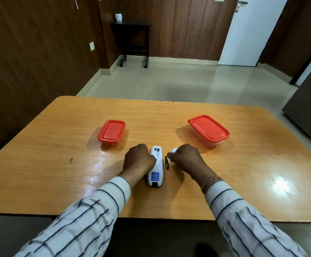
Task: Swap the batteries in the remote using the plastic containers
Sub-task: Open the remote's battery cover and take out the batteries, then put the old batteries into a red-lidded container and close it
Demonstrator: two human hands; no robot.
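The left hand (139, 160) is curled against the remote's (156, 168) left flank, steadying it. The right hand (185, 159) closes on a white piece, probably the cover (174, 150). Between the hands, a battery (166, 161) lies parallel to the remote, nearer the right fingers. Both lidded containers (112, 132) sit beyond.

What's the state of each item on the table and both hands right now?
Remote: face down on the table, battery bay uncovered, looks empty.
Battery: lying loose on the table, right of the remote.
Left container: red lid on.
Right container: red lid on.
Left hand: closed, against the remote's left side.
Right hand: holds a white piece, probably the battery cover.
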